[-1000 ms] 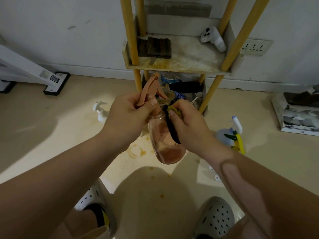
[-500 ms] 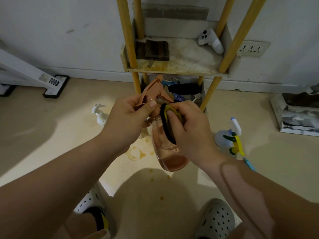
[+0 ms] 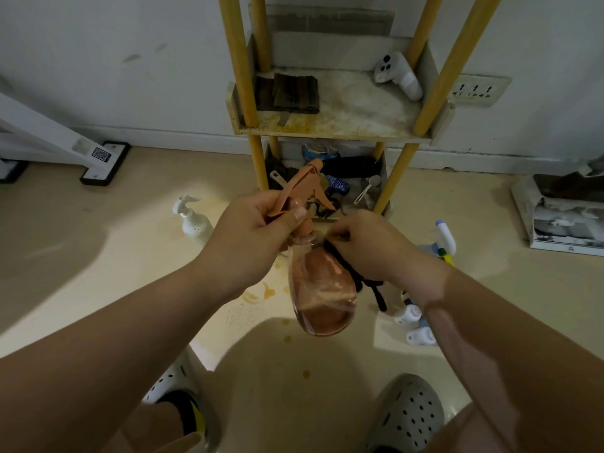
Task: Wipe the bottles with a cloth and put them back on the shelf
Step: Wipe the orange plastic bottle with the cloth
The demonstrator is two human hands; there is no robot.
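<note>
My left hand (image 3: pixel 253 237) grips the orange trigger head of a clear pinkish spray bottle (image 3: pixel 322 289), which hangs tilted in the air in front of the shelf (image 3: pixel 330 132). My right hand (image 3: pixel 376 248) holds a dark cloth (image 3: pixel 366 282) bunched against the bottle's right shoulder, and a strip of the cloth dangles below the hand. Most of the cloth is hidden under my fingers.
A white pump bottle (image 3: pixel 194 220) stands on the floor at left. A blue and white spray bottle (image 3: pixel 441 241) and small white bottles (image 3: pixel 413 325) lie at right. The shelf holds a dark folded cloth (image 3: pixel 292 93) and a white controller (image 3: pixel 398 75); its lower tier is cluttered.
My right hand slid the cloth down the bottle's side and back up to its shoulder. The bottle shifted slightly lower and right in view.
</note>
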